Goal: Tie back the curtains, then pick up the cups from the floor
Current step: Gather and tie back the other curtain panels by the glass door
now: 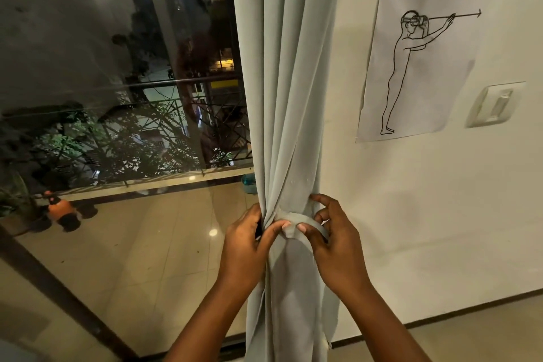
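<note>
A pale grey-green curtain (289, 97) hangs gathered into folds between the glass door and the wall. A matching fabric tie-back band (302, 219) wraps around the bunched cloth at waist height. My left hand (249, 241) pinches the band's left end against the curtain's left edge. My right hand (329, 232) grips the band's right part, thumb on the front and fingers curled behind the folds. Both thumbs nearly meet on the band. No cups are in view.
A glass door (117, 97) fills the left, with a balcony, railing and plants beyond it. An orange and black spray bottle (63, 211) stands on the balcony floor. On the white wall hang a paper drawing (420, 47) and a light switch (496, 104).
</note>
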